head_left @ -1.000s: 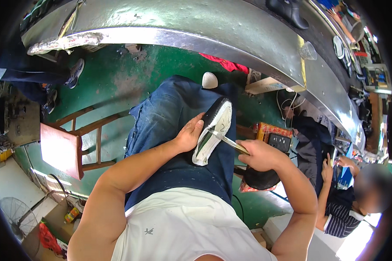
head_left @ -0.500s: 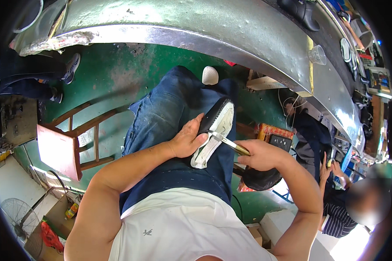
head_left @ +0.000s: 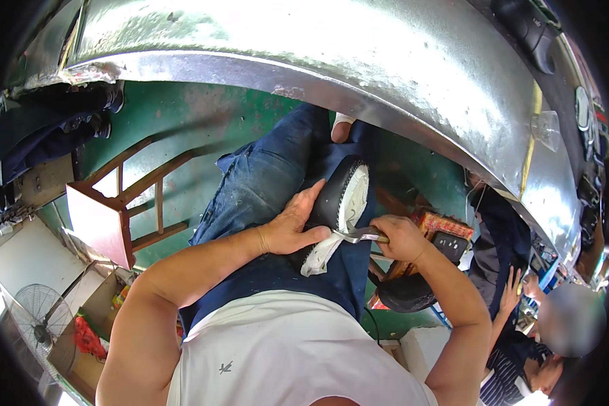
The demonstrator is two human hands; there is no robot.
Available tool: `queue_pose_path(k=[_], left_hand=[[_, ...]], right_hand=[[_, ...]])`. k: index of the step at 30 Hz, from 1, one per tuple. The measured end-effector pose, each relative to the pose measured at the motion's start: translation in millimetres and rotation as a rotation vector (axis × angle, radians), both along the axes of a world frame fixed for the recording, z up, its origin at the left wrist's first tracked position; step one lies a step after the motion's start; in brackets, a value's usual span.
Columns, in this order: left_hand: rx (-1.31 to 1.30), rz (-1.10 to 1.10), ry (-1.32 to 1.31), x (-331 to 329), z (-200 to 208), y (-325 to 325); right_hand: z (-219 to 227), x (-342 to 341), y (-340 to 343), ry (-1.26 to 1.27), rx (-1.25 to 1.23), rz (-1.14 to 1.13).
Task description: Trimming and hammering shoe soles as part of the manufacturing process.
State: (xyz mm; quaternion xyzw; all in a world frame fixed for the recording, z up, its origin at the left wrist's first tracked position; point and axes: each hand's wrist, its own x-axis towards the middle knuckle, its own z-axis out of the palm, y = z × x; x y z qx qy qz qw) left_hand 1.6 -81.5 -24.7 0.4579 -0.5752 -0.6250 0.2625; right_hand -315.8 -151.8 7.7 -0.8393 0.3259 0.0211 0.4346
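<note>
A black shoe with a rough white, stitched-edged underside [head_left: 329, 197] is held on the lap by the left hand [head_left: 296, 220], its fingers stretched along the black side and its thumb laid by the white face, partly open around the shoe. A slim metal hand tool [head_left: 367, 234] is gripped at its handle by the closed right hand [head_left: 399, 238]; its head is set against the white underside, just beside the left thumb.

Near the right hand, on its outer side, a red-and-orange patterned box [head_left: 426, 220] is partly covered by a black rectangular case [head_left: 448, 246]; their contents cannot be made out. Well beyond both hands, a clear plastic cup [head_left: 546, 130] is placed on the shiny metal bench [head_left: 399, 88].

Well apart from the left hand, behind its forearm, a brown cardboard box [head_left: 101, 310] is seen; whether the crumpled red plastic bag [head_left: 88, 337] lies in it or beside it cannot be told.
</note>
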Motion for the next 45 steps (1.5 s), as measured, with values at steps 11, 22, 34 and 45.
queue_pose_path(k=[11, 22, 34, 45], left_hand=[[0.179, -0.117, -0.243, -21.8, 36.4, -28.1], [0.152, 0.209, -0.262, -29.1, 11.9, 16.0], [-0.185, 0.026, -0.39, -31.2, 43.0, 15.4], [-0.166, -0.194, -0.695, -48.1, 72.7, 5.9]], right_hand=[[48.2, -4.4, 52.6, 0.012, 0.279, -0.337], [63.8, 35.1, 63.0, 0.149, 0.256, -0.468], [26.1, 61.2, 118.7, -0.149, 0.486, -0.842], [74.9, 29.3, 76.1, -0.181, 0.635, -0.905]])
